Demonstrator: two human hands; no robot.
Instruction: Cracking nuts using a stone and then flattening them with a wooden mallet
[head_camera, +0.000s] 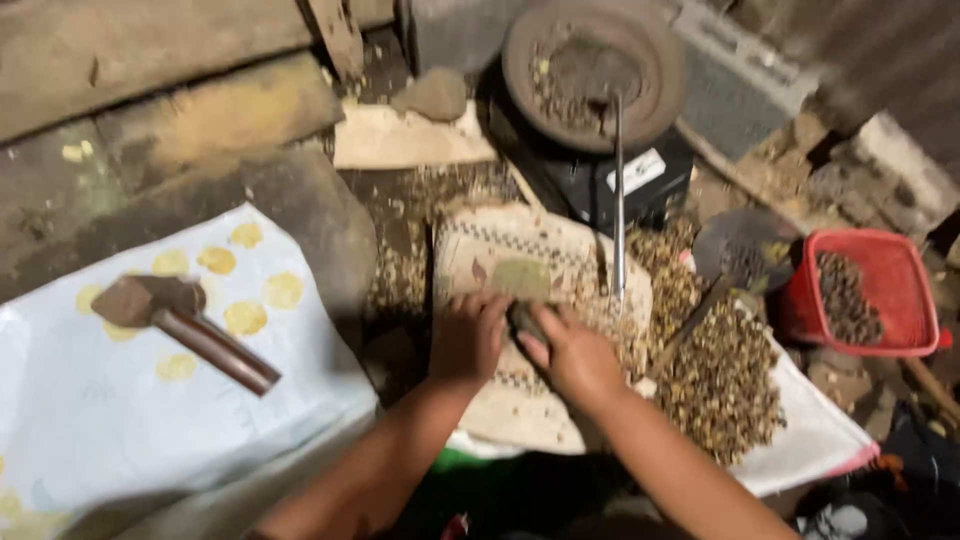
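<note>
A hammer (185, 325) lies on a pale sheet (90, 420) at the left. Further right, the left hand (468, 338) presses curled on a patterned cloth (520, 250), touching a small dark object (524, 320), perhaps a stone, which the right hand (575, 355) grips. Beyond sit a heap of shells (720, 385) and a red basket (885, 265)

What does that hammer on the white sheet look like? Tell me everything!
The hammer has a chunky, dusty brown head at the upper left and a smooth, dark reddish-brown handle, wooden by the look of it, slanting down to the right. It lies flat on the white sheet with yellow spots. Nobody's hand touches it.
</note>
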